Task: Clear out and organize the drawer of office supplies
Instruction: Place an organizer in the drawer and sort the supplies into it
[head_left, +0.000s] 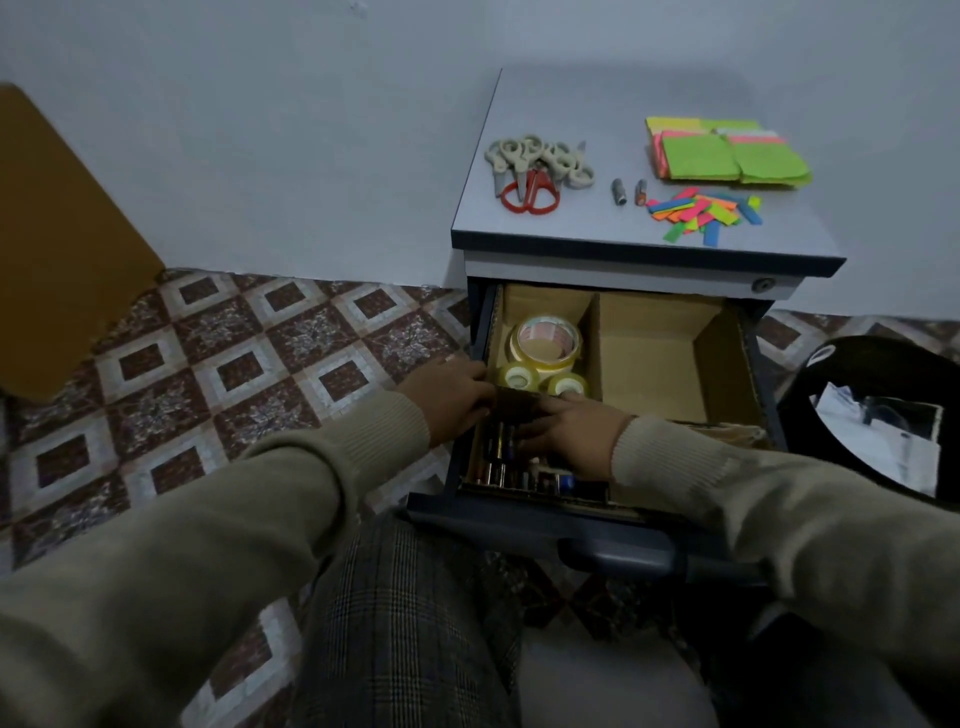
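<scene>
Matt cardboard drawer liner (649, 353), glossy plastic tape rolls (545, 340) (clear), knit sleeves (675, 457).

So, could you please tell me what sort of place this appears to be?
Probably a home office or small workroom: a drawer cabinet against a plain wall, scissors and sticky notes laid out on top, a patterned tile floor, and a black bin beside it.

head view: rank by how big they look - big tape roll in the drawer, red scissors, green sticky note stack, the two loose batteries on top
1. green sticky note stack
2. big tape roll and red scissors, too alike to rank; the roll lies nearer the camera
3. two loose batteries, look alike
</scene>
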